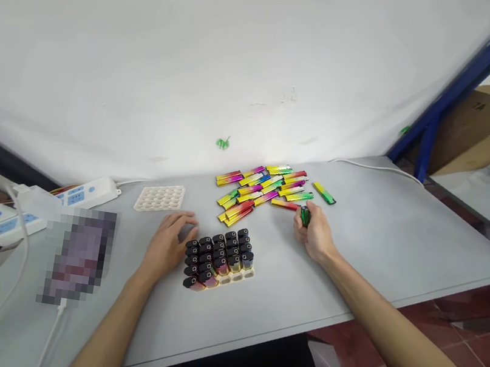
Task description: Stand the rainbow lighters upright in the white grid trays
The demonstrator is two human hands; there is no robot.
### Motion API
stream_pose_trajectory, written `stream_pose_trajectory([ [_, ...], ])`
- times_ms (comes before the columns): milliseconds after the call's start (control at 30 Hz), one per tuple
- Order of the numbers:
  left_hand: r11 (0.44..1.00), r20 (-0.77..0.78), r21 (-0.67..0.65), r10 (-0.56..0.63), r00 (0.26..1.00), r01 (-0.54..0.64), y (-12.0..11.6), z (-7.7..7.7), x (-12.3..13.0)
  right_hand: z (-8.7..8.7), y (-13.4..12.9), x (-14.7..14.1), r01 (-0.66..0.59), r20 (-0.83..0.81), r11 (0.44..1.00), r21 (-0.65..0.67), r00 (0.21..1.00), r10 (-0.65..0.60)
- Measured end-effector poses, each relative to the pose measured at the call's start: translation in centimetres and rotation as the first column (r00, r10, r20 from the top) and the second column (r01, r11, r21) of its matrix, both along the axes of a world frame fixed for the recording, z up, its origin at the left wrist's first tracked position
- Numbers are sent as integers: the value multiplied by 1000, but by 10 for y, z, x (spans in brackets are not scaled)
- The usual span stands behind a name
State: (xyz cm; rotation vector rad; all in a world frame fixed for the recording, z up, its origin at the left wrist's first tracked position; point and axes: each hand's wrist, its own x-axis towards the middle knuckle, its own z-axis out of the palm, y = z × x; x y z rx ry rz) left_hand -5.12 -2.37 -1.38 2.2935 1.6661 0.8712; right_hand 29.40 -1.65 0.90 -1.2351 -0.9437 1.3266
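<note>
A green, black-ended stick [305,216] is pinched in my right hand [315,234], at the near right side of a loose heap of shiny sticks [253,192] in yellow, red, green and purple fades. A red-and-yellow stick [285,204] lies just left of those fingers. My left hand [171,240] rests on the table with its fingers apart, at the left edge of a holed cream tray [237,278]. Whether it touches the tray I cannot tell. Several sticks with black tops [218,253] stand upright in the tray; a few front-right holes show bare.
A second holed white tray [160,198] lies behind my left hand. Power strips [82,193] and white cables [20,272] run along the left, near a blurred-out object [79,260]. One stick [324,193] lies apart on the right. A wall [243,73] closes off the back.
</note>
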Motion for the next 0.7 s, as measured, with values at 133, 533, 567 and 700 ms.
stream_pose_trajectory([
  [133, 1000, -3, -3, 4, 1000, -4, 0, 1, 1, 2, -1, -1, -6, 17, 1000, 13, 1000, 6],
  [533, 1000, 10, -23, 5, 1000, -5, 0, 3, 1, 3, 0, 0, 49, -60, 999, -7, 997, -49],
  [567, 1000, 11, -23, 6, 1000, -5, 0, 3, 1, 2, 0, 0, 45, -38, 999, 22, 998, -44],
  [700, 1000, 18, -28, -7, 1000, 7, -1, 2, 1, -1, -5, 2, 2, 159, 983, 186, 987, -33],
])
